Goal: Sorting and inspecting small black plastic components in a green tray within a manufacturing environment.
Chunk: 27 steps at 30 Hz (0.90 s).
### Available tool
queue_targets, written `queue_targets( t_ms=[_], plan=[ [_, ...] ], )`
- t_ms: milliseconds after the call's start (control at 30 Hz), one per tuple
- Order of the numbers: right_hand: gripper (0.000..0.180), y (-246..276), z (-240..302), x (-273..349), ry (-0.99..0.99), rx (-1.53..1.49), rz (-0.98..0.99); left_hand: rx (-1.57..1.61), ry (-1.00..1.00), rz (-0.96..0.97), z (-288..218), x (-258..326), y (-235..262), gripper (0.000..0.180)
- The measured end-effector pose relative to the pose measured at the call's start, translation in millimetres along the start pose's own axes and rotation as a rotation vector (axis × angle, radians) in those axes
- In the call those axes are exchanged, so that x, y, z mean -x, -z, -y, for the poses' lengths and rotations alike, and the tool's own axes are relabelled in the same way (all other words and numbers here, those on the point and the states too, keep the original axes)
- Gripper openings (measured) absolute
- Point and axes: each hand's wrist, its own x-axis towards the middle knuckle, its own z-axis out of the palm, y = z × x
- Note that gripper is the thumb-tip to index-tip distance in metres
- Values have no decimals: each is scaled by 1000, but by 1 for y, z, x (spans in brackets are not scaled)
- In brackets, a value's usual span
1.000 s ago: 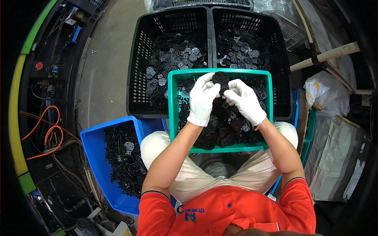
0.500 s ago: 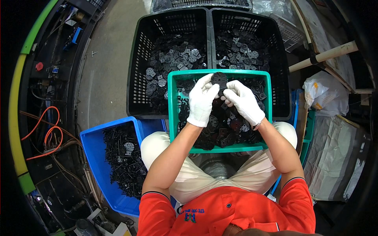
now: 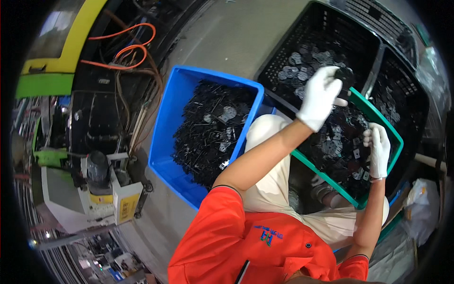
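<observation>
The dark disc-shaped part, upper right of centre, lies at the upper-right fingertips of the gloved left hand, which pinches it; the exact contact is obscured. It appears against the left black crate, just above the upper end of the green bin's rim. Its outline is nearly round, so no long axis can be told. The gloved right hand, right of centre, is the farther one: the part lies to its upper left, well apart from it. Its fingers are loosely bent beside the green rim; whether they grip anything cannot be told. Between and below the hands, loose flat black parts fill the green bin.
</observation>
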Motion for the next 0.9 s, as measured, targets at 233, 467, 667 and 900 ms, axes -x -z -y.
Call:
queue_targets(
  t_ms=[233,467,667,900],
  plan=[
    [22,-19,9,-3,31,-43,32,-1099,-192,-691,-113,79,178,27],
    [18,0,5,-14,72,23,-71,-1717,-334,-346,-114,75,169,25],
    [14,-16,-16,-24,372,516,-11,-1433,-273,535,21,11,52,26],
    [23,-44,-38,-39,423,796,133,-1626,-88,558,72,-5,37,25]
  ],
)
